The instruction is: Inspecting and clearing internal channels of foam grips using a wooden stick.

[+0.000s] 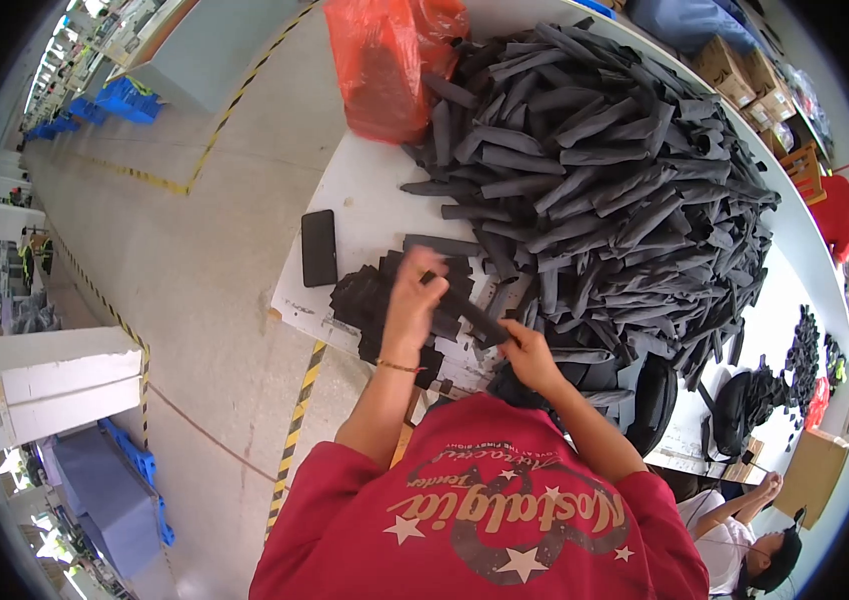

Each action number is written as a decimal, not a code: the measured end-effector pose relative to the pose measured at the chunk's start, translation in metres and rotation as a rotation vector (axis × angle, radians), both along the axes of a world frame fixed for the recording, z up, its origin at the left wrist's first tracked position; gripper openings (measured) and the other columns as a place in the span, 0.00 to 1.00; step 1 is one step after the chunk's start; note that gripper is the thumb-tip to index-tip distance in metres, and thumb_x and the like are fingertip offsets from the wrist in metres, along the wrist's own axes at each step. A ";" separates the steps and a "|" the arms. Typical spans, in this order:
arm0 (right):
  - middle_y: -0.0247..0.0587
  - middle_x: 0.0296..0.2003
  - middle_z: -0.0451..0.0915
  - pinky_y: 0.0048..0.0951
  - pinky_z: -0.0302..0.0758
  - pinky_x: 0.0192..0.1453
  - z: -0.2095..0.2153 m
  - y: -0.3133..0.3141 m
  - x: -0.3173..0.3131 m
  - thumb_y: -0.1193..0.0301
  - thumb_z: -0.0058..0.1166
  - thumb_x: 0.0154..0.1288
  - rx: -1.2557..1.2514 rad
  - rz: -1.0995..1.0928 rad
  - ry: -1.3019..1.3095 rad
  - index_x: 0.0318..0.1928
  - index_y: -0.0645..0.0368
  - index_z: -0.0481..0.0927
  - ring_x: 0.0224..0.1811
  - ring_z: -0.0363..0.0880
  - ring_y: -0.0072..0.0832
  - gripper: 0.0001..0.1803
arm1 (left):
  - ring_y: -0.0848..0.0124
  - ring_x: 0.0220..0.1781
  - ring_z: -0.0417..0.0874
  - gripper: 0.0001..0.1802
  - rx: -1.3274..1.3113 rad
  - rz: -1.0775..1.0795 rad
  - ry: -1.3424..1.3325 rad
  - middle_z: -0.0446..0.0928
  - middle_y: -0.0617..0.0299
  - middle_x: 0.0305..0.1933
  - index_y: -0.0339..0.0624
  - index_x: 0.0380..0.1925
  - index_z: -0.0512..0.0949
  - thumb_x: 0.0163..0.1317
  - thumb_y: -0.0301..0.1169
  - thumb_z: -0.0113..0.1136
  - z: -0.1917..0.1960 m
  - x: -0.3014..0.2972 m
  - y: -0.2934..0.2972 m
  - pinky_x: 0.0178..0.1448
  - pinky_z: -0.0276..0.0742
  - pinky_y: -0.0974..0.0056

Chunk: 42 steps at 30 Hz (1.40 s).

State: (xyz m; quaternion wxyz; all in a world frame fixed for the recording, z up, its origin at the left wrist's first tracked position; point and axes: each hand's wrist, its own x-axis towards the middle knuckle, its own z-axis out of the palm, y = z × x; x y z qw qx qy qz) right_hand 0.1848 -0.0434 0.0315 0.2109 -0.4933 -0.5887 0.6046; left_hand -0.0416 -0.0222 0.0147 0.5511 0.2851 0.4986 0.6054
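Note:
A dark fabric strip, folded long and narrow, slants between my two hands above the near edge of the table. My right hand pinches its lower right end. At the upper left end is my left hand, slightly blurred, with its fingers closed around the strip. Beneath and beside my left hand lies a pile of flat black fabric pieces. A large heap of dark grey rolled fabric pieces covers much of the white table, beyond and to the right of my hands.
A black phone lies at the table's left edge. A red plastic bag stands at the back left of the heap. Black bags sit to the right. A person in white works at the lower right; another in red is farther off.

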 end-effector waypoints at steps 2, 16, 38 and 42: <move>0.57 0.29 0.79 0.40 0.74 0.36 0.002 -0.005 -0.012 0.80 0.46 0.61 0.135 -0.029 -0.069 0.51 0.64 0.76 0.32 0.79 0.52 0.17 | 0.63 0.43 0.83 0.17 -0.127 0.059 -0.577 0.81 0.57 0.40 0.35 0.48 0.76 0.64 0.34 0.62 0.006 0.046 -0.006 0.51 0.81 0.59; 0.58 0.24 0.76 0.44 0.72 0.29 0.039 -0.062 0.019 0.71 0.52 0.68 0.226 0.039 -0.221 0.32 0.65 0.76 0.29 0.78 0.55 0.09 | 0.82 0.07 0.54 0.14 -0.130 0.406 -0.521 0.61 0.72 0.10 0.36 0.35 0.79 0.67 0.38 0.59 0.011 0.030 0.010 0.12 0.45 0.73; 0.48 0.20 0.77 0.32 0.72 0.27 0.106 -0.080 0.077 0.70 0.53 0.68 0.038 0.015 -0.310 0.34 0.66 0.79 0.20 0.77 0.32 0.10 | 0.83 0.13 0.46 0.11 -0.300 -0.063 -0.847 0.50 0.77 0.16 0.44 0.38 0.76 0.71 0.39 0.52 0.014 0.042 0.060 0.17 0.42 0.73; 0.46 0.18 0.75 0.30 0.69 0.25 0.148 -0.069 0.087 0.67 0.60 0.64 -0.067 0.183 -0.370 0.33 0.64 0.79 0.18 0.73 0.27 0.11 | 0.82 0.12 0.50 0.10 -0.350 0.144 -0.973 0.53 0.74 0.16 0.43 0.37 0.75 0.72 0.36 0.49 -0.011 0.039 0.057 0.15 0.46 0.73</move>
